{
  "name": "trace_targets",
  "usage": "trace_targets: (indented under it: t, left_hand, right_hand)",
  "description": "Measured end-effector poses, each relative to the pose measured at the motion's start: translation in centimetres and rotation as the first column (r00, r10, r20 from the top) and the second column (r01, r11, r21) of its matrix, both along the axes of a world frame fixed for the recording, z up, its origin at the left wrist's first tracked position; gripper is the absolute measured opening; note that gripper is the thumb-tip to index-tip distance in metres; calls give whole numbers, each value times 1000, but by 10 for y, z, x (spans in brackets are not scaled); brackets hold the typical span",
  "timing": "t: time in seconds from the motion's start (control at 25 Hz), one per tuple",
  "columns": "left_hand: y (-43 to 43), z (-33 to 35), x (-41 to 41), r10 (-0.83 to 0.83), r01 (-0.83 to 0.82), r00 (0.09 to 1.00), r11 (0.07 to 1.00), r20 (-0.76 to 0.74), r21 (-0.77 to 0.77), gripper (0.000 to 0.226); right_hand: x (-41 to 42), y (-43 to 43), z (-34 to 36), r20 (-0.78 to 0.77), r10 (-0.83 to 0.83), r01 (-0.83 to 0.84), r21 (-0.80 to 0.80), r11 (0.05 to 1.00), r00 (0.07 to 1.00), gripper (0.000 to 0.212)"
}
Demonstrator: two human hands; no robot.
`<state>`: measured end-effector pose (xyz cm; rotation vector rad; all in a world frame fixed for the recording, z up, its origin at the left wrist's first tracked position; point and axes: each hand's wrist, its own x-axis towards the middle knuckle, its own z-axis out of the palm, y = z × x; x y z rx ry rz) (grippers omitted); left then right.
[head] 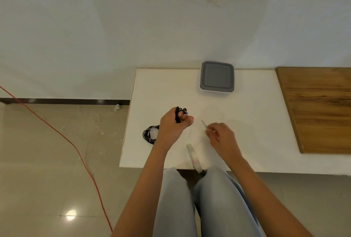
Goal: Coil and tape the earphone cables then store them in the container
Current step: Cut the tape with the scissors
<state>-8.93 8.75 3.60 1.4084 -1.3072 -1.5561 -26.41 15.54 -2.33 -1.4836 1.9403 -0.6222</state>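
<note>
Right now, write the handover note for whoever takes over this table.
Left hand grips a coiled cable. Right hand pinches a thin strip, likely tape.
Second coil lies on the table beside the left wrist; taped or not, cannot tell. Tape roll at the near edge. Container at the far edge, lid on.
Done: both cables coiled.
Left: tape the held coil, open container, store both.

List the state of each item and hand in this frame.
Container: closed, grey lid on, at the far edge of the table.
Earphone bundle: coiled, gripped in the left hand.
Second earphone coil: coiled, lying on the table; taped or not, cannot tell.
Tape roll: standing on edge by the near table edge.
Right hand: pinching a thin strip, possibly tape.
</note>
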Motion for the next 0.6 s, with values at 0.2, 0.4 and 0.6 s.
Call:
trace_targets:
  t: [0.2,0.4,0.6]
  left_hand:
    - [-1,2,3,-8,8,1000,1000,2,-10,33]
    - [-1,7,4,-14,14,1000,1000,-8,-22,34]
    - [0,9,5,-20,20,1000,1000,-23,-15,31]
  right_hand:
    - [-5,17,-22,-214,-16,39,104,994,977,23]
    - [-6,22,-18,-346,-30,64,85,994,938,20]
    - [0,15,-6,-552,210,-39,304,952,807,16]
